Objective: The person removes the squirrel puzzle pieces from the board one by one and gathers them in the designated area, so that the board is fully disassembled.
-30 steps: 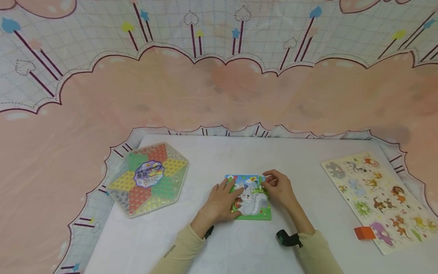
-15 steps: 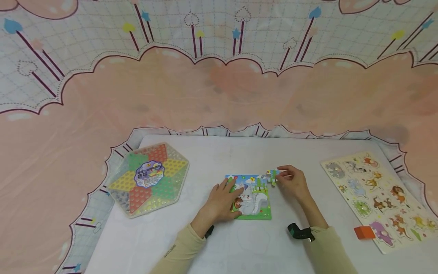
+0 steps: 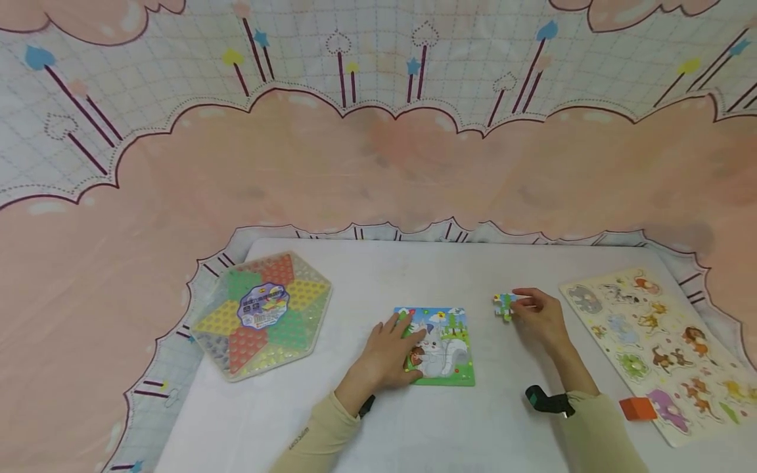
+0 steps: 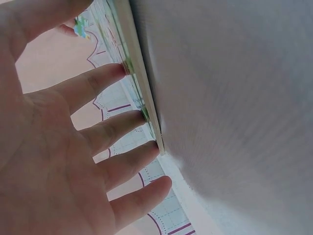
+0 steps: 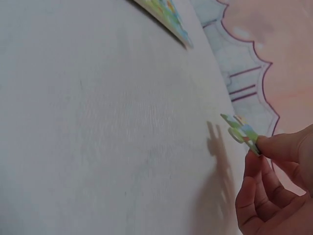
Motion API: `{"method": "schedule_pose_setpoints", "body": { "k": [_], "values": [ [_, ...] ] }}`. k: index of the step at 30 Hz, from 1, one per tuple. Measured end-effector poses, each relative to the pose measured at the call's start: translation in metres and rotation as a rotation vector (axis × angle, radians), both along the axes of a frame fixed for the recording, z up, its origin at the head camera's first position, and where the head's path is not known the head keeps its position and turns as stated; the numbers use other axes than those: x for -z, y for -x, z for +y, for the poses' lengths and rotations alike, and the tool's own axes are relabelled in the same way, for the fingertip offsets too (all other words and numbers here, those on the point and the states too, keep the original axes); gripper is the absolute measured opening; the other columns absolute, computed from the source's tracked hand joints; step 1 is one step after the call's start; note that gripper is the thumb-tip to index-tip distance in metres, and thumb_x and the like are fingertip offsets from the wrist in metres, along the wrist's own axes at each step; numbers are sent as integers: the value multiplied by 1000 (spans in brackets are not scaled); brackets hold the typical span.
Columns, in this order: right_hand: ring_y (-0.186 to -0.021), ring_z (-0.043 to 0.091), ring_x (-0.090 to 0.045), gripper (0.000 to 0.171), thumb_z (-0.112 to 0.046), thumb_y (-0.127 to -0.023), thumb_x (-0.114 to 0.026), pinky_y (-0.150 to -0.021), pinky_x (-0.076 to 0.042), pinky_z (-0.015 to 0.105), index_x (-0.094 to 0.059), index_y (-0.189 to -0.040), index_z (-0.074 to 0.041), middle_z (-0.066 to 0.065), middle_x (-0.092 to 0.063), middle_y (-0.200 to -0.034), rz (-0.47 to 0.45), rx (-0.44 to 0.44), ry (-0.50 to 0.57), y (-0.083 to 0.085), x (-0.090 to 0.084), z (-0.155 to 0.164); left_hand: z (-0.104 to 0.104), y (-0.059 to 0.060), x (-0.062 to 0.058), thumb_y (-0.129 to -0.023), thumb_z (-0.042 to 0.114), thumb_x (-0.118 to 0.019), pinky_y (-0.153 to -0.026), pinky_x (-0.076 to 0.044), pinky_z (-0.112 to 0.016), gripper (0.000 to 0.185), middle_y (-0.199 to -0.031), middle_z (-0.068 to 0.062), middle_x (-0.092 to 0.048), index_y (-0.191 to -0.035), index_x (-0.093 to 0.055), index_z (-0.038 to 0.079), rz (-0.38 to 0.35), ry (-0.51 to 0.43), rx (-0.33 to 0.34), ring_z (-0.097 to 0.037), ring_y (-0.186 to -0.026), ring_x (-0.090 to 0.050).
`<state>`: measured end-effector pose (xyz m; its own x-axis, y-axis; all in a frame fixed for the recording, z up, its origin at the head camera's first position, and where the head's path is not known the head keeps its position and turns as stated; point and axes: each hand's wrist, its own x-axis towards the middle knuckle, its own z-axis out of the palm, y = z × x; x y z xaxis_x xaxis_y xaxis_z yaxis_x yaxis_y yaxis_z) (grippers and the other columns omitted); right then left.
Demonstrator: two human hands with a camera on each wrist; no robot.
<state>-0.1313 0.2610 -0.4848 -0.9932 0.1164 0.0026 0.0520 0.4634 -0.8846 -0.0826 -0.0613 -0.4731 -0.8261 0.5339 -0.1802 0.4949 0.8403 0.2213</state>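
Note:
A small square jigsaw puzzle [image 3: 445, 355] with a grey-white squirrel picture lies flat on the white table. My left hand [image 3: 387, 351] rests on its left side with fingers spread; in the left wrist view the fingertips of the left hand [image 4: 63, 132] touch the board's edge. To the right of the puzzle, my right hand [image 3: 541, 318] pinches a jigsaw piece [image 3: 504, 306] between thumb and fingers. The right wrist view shows this green and blue piece [image 5: 242, 132] held above the table, its shadow beneath, with the puzzle's corner [image 5: 164, 17] at the top.
At the left lies a hexagonal Chinese checkers board [image 3: 296, 302] in clear wrapping. An animal peg board [image 3: 644, 348] lies at the right, with an orange block [image 3: 638, 408] by its lower left edge. Patterned cloth [image 3: 355, 171] hangs behind the white table [image 3: 367, 276].
My right hand has pulled away from the puzzle's upper right corner and moved right, carrying the jigsaw piece. My left hand stays on the puzzle. The head view has shifted slightly.

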Motion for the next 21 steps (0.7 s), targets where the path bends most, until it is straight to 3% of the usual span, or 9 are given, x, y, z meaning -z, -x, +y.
{"method": "schedule_pose_setpoints", "body": {
  "k": [10,21],
  "values": [
    [-66,-1,-58,32,-2,-93,-65,-56,-47,18,-61,-122,11,15,-68,-88,-22,88,6,1,0,25,-1,0,1,-85,49,-71,-109,-33,-55,71,-157,-11,-33,-147,-49,23,6,-10,-1,-35,-144,-29],
    [-65,-3,-56,33,-1,-92,-63,-55,-46,17,-60,-122,12,-11,-62,-77,-47,113,7,1,-3,37,-1,0,0,-85,49,-71,-109,-33,-55,70,-156,-11,-34,-146,-50,23,22,-19,2,-36,-144,-29]
  ]
}}
